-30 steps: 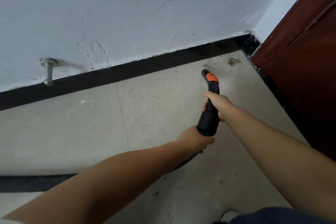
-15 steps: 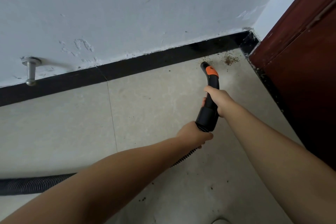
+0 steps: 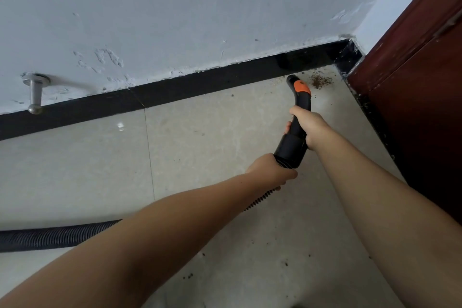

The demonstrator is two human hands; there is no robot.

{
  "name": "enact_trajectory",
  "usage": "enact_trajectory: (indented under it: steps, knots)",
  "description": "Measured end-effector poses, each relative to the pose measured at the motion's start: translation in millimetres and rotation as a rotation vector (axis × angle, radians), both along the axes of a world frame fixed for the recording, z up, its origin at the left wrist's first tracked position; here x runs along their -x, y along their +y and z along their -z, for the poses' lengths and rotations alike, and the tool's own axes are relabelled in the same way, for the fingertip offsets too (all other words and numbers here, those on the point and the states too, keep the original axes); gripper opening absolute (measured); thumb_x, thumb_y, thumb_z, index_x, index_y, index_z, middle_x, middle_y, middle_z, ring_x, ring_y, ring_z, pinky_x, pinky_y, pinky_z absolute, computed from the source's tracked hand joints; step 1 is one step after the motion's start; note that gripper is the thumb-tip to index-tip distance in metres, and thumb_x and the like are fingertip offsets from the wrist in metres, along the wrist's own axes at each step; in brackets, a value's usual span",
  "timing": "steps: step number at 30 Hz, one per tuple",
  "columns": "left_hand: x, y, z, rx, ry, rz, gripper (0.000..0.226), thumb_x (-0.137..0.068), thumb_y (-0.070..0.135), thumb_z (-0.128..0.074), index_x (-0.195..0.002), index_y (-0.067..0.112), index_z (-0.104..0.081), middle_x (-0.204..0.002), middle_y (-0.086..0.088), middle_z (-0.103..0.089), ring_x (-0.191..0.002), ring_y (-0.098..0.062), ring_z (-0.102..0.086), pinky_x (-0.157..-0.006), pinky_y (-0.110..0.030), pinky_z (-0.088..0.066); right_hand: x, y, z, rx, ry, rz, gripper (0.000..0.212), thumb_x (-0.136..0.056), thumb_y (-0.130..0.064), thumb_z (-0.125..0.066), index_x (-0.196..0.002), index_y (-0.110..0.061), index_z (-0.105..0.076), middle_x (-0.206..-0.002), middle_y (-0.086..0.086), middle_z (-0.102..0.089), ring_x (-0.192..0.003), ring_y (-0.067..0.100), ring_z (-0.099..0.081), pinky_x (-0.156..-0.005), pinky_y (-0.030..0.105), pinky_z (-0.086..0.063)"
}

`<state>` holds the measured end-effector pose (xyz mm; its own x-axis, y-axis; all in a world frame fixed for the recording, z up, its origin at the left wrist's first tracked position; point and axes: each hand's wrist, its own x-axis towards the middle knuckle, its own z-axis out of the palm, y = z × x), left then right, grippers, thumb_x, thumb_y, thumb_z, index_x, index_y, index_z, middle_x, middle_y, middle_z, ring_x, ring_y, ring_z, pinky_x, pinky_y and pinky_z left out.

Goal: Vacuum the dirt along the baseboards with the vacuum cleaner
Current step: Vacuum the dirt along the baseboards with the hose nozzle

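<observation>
From the head camera, beige floor tiles (image 3: 200,157) met a black baseboard (image 3: 175,92) under a scuffed white wall (image 3: 175,20). The right hand (image 3: 308,125) gripped the vacuum nozzle (image 3: 298,97), the left hand (image 3: 271,170) its ribbed hose (image 3: 50,235). The nozzle tip sat just beside brown dirt (image 3: 321,81) in the corner near a red-brown door (image 3: 420,82). A metal doorstop (image 3: 35,94) jutted out.

A scuffed white wall (image 3: 175,8) rose beyond the grip, with a metal door stop (image 3: 35,94) far to its left. Beige floor tiles (image 3: 87,170) lay beneath — a dark red-brown door (image 3: 425,107) stood right.
</observation>
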<state>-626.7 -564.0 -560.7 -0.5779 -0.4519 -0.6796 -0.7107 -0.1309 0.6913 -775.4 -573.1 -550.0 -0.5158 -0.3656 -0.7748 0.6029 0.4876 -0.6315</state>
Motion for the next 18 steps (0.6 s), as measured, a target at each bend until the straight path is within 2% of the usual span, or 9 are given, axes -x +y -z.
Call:
enact_trajectory:
  steps: [6, 12, 18]
  knots:
    - [-7.1, -4.4, -4.5, -0.005, -0.009, -0.007, 0.025, -0.078, 0.023, -0.068, -0.099, 0.015, -0.057, -0.073, -0.001, -0.063, -0.060, -0.016, -0.059, -0.066, -0.031, -0.055, -6.7, -5.8, 1.7, 0.003, 0.002, -0.040, 0.021, -0.089, -0.017, -0.061, -0.104, -0.007, -0.050, -0.070, 0.009, -0.057, -0.052, 0.021, -0.055, -0.055, 0.031, -0.052]
    - [-19.2, 4.8, -6.6, 0.007, 0.018, -0.001, 0.021, -0.079, 0.024, -0.068, -0.095, 0.017, -0.057, -0.071, -0.001, -0.062, -0.058, -0.016, -0.059, -0.069, -0.031, -0.056, -17.1, -0.6, 3.7, -0.006, 0.009, -0.045, 0.019, -0.090, -0.017, -0.061, -0.101, -0.006, -0.051, -0.062, 0.008, -0.056, -0.045, 0.020, -0.054, -0.049, 0.028, -0.051]
    - [-44.9, 41.9, 4.3, -0.024, -0.003, -0.039, 0.020, -0.077, 0.025, -0.067, -0.093, 0.021, -0.055, -0.077, -0.004, -0.064, -0.066, -0.021, -0.063, -0.073, -0.041, -0.060, -46.6, 21.8, 6.7, -0.056, 0.018, -0.114, 0.015, -0.089, -0.015, -0.060, -0.095, -0.006, -0.051, -0.061, 0.010, -0.054, -0.038, 0.019, -0.052, -0.044, 0.025, -0.051]
